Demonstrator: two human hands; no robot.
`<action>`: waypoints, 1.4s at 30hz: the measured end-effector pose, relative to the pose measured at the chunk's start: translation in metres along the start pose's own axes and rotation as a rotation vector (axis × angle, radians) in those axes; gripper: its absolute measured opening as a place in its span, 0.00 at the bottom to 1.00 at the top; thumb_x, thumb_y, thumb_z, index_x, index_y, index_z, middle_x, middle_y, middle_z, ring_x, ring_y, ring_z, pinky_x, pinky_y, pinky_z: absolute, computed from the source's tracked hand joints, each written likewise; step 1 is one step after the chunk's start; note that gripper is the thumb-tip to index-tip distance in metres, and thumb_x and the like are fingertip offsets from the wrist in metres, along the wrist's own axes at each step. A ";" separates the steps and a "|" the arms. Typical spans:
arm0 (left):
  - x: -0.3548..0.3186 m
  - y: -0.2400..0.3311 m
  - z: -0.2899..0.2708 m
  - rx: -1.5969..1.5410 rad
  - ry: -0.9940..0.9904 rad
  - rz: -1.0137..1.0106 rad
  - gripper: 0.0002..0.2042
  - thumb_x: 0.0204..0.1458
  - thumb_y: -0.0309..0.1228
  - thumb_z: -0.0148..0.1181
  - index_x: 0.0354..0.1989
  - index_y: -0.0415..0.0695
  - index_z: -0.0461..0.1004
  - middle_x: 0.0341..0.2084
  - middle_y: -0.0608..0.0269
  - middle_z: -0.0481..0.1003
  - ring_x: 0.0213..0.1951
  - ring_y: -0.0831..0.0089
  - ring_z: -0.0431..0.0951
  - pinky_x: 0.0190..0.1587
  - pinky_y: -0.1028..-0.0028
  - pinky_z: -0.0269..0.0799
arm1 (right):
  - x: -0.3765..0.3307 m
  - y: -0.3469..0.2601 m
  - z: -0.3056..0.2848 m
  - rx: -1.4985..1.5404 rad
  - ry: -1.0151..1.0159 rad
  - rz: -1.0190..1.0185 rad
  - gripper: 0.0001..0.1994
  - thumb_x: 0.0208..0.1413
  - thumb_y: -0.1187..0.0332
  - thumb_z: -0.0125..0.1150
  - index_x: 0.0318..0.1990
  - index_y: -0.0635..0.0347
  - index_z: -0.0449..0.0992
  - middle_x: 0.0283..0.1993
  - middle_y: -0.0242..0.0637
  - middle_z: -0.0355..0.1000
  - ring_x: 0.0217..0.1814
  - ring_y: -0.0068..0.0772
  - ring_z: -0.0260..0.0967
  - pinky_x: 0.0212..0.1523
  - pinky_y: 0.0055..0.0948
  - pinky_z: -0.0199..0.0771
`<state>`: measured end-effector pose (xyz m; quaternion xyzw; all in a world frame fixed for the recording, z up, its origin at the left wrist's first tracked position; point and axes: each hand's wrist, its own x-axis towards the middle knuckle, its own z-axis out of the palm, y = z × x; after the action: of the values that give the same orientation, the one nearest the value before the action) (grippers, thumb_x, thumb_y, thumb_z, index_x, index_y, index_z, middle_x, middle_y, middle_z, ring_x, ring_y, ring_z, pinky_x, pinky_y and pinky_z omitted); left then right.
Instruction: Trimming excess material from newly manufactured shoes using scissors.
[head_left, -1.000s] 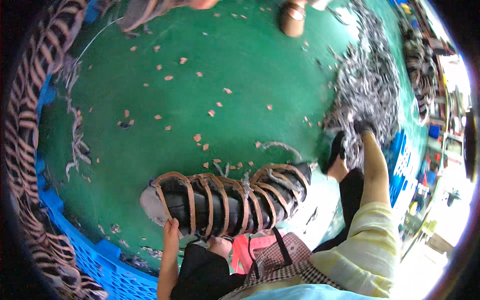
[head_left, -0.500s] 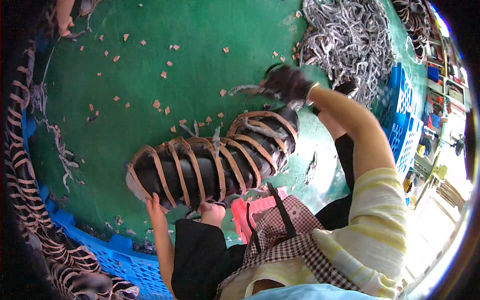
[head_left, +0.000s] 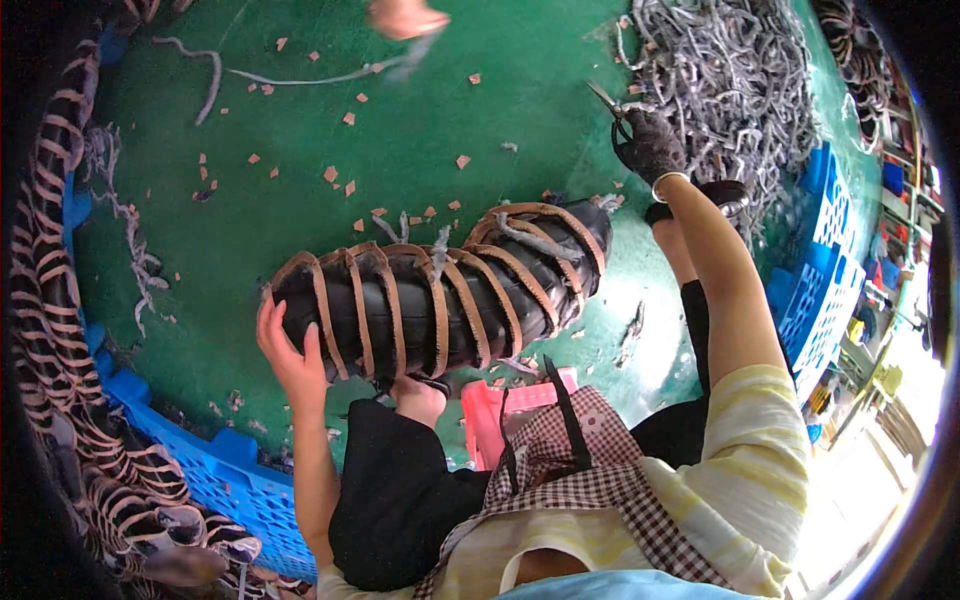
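Observation:
A long black bundle, shiny and ringed with tan strips, lies in front of me, its right part bent away. My left hand is at its left end, the thumb on the bundle and the fingers round the end edge. My right hand, in a dark glove, is raised at the left edge of a heap of grey fuzzy strips. It holds scissors whose blades point up and left. Some grey tufts stick out between the tan strips.
Another person's hand is at the top edge with a grey strip. Small tan scraps dot the green floor. Blue plastic pallets stand left and right, with banded black bundles along the left. A pink stool is below me.
My right hand has gone up and right to the heap; the grey strip by it no longer shows in it. My left hand has moved up round the bundle's end. The other person's hand has moved right.

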<state>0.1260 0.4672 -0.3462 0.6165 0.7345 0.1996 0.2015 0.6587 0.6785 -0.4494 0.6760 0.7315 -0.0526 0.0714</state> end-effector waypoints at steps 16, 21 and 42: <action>-0.053 -0.061 -0.010 -0.126 0.037 -0.327 0.19 0.48 0.28 0.53 0.50 0.41 0.62 0.54 0.53 0.58 0.56 0.57 0.57 0.56 0.61 0.51 | -0.018 -0.110 -0.058 0.196 -0.265 -0.429 0.14 0.49 0.57 0.49 0.34 0.58 0.72 0.37 0.45 0.71 0.36 0.47 0.70 0.33 0.40 0.69; -0.072 -0.097 -0.005 -0.274 0.075 -0.444 0.19 0.50 0.29 0.51 0.51 0.42 0.61 0.54 0.55 0.57 0.55 0.61 0.58 0.53 0.63 0.55 | 0.028 -0.008 -0.096 -0.066 0.100 0.034 0.22 0.47 0.58 0.54 0.50 0.57 0.67 0.50 0.49 0.65 0.49 0.49 0.64 0.48 0.39 0.63; -0.039 -0.123 0.031 -1.112 -0.218 -1.314 0.13 0.55 0.31 0.42 0.45 0.41 0.68 0.37 0.62 0.73 0.38 0.70 0.72 0.41 0.71 0.68 | -0.165 -0.004 0.104 0.437 -0.157 -0.039 0.13 0.52 0.61 0.46 0.38 0.57 0.72 0.38 0.46 0.71 0.41 0.48 0.68 0.40 0.37 0.67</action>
<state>0.0475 0.4108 -0.4365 -0.1052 0.7142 0.3128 0.6173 0.6709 0.4978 -0.5231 0.6550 0.7079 -0.2633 -0.0211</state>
